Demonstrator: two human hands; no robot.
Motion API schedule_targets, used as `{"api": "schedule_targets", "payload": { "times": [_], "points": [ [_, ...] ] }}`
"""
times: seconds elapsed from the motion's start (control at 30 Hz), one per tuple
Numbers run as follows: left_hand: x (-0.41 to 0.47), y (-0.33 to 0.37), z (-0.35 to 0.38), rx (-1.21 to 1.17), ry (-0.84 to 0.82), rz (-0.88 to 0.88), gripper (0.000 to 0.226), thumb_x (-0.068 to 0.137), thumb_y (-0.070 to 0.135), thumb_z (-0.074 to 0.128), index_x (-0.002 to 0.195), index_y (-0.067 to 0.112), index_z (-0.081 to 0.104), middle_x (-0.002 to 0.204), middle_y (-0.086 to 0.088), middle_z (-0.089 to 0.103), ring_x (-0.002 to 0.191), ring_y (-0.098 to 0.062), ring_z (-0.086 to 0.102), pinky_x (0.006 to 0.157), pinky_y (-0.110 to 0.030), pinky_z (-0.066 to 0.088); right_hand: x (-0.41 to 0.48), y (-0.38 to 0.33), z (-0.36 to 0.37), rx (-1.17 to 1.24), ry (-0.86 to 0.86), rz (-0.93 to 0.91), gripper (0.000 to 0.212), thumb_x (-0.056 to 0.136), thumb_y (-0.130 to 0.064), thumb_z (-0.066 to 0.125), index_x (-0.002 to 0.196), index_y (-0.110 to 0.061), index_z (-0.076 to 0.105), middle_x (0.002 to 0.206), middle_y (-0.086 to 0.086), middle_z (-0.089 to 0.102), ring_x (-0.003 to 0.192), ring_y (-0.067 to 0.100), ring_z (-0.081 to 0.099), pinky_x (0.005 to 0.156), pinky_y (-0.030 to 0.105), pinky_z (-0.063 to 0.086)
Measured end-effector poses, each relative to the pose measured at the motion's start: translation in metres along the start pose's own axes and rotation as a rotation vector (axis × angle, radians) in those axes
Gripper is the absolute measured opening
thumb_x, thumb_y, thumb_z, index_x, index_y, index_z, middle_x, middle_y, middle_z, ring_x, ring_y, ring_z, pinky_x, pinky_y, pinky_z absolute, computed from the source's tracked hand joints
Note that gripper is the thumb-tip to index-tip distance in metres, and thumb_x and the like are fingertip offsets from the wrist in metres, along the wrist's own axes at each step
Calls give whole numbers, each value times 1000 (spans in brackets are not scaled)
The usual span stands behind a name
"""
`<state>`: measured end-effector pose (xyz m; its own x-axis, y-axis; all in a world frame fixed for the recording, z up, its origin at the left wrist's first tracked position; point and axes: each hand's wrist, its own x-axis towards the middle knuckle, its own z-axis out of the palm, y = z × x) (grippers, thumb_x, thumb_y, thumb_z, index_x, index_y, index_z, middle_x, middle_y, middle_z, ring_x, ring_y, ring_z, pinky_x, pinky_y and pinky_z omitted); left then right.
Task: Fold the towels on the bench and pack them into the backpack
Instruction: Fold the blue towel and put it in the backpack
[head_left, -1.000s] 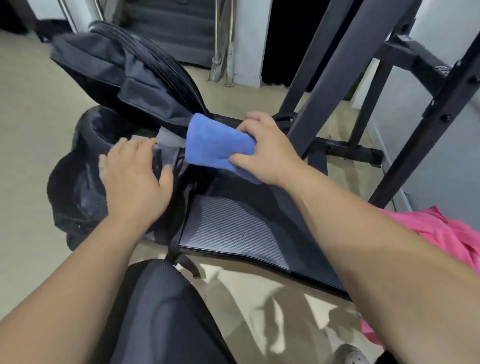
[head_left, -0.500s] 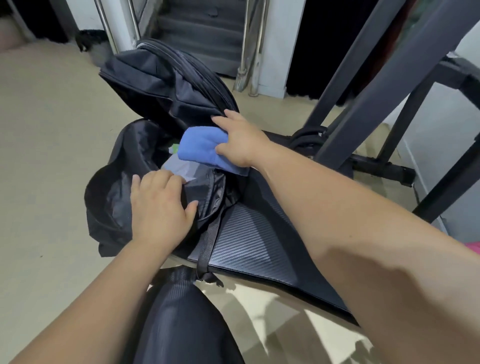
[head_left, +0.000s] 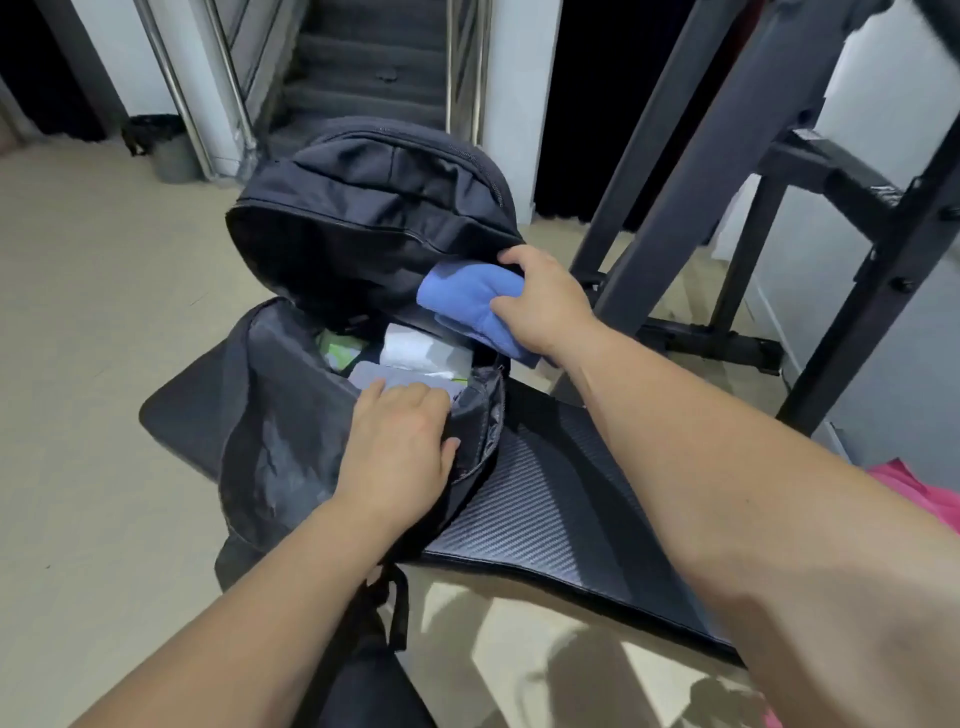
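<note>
Worktop (head_left: 561, 499) is running diagonally from near left to right, dark padded surface with a woven carbon-look texture. Black backpack (head_left: 363, 218) is sitting directly on its far end, unzipped, flap standing up. Pink towel (head_left: 919, 499) is lying at the right edge (mostly cut off). Beige floor (head_left: 93, 364) is showing underneath.

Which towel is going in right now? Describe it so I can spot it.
Find the open black fabric backpack on the black padded bench. At its mouth, under the raised flap, the right hand grips a folded blue cloth towel. It is the only blue item; the pieces already inside are white, grey and green.
</note>
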<state>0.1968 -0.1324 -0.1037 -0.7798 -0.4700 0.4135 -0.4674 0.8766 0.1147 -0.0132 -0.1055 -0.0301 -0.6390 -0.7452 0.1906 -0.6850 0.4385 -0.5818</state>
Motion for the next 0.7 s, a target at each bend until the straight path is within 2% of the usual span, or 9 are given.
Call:
{"api": "schedule_targets", "payload": {
  "times": [0.1,0.17,0.23,0.37,0.57,0.63,0.7],
  "points": [
    [2,47,1,-36,14,122,52,67,25,85,76,25,34,67,2,51,62,-24,51,68,-36,37,-14,28,-28,13,40,29,58,87,-15,55,143,-26,47,146,-6,49,123,21,53,92,29,41],
    [1,83,2,-60,-6,189,52,65,21,85,74,24,33,67,1,51,61,-24,51,61,-33,32,-22,48,-49,-2,73,56,58,86,-15,56,143,-25,48,146,-6,49,125,20,53,93,29,41],
    [-3,120,6,-67,-30,227,48,57,15,86,70,22,41,65,0,51,58,-23,51,56,-31,31,-31,68,-71,-15,107,103,59,86,-15,56,143,-24,48,147,-3,49,125,22,53,96,29,42],
    [-13,187,11,-104,-51,263,45,43,13,88,64,20,49,60,1,49,53,-21,49,56,-27,24,-51,111,-109,-26,159,214,55,88,-12,58,141,-19,49,142,2,53,122,25,55,89,29,41],
    [-29,255,19,-140,-134,323,48,28,16,88,62,22,55,59,3,51,49,-18,50,49,-22,37,-72,157,-149,-29,185,318,51,88,-13,60,138,-20,52,139,3,56,119,25,56,86,28,40],
    [-36,267,23,-100,-151,317,47,30,18,87,69,21,61,63,2,53,53,-18,51,50,-24,39,-79,168,-153,-36,186,326,50,89,-13,60,138,-20,51,139,4,55,118,26,56,84,29,40],
    [-47,271,26,-51,-130,302,58,40,25,87,95,14,72,75,0,59,64,-20,56,55,-28,45,-84,175,-154,-46,192,312,51,90,-14,60,139,-20,49,140,4,54,118,27,56,85,30,40]
  ]
}}
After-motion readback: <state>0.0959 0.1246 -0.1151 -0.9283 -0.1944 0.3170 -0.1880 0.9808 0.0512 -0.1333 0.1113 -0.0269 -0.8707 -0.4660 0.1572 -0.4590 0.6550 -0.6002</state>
